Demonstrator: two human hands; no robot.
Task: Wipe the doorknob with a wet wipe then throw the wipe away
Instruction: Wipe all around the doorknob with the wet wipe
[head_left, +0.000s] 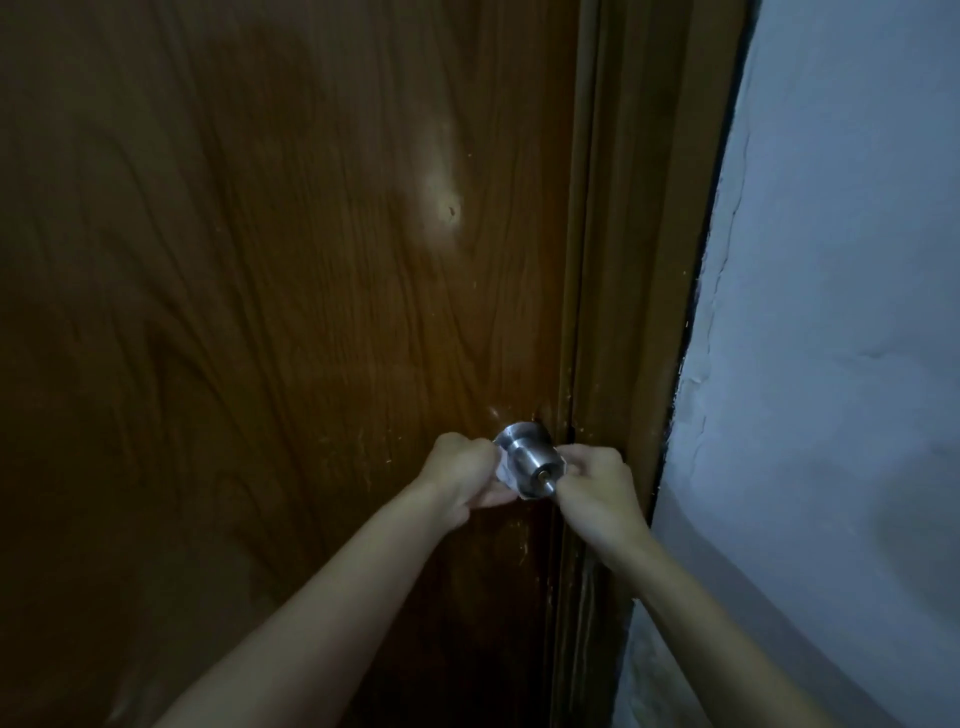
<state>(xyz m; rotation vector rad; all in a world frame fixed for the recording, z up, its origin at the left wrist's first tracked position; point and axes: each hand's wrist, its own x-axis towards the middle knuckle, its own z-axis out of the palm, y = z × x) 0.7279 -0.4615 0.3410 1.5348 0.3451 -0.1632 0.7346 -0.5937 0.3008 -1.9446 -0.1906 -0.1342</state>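
At the right edge of a dark wooden door (260, 312), beside its frame (623, 312) and a pale wall (831, 364), a person's two bare hands work a wet wipe (505, 474) around a metal doorknob (530, 460). Left hand (460, 475) is curled tight on the wipe at the knob's left side; right hand (597, 491) pinches the other end just right of the knob, the white wipe looping under it
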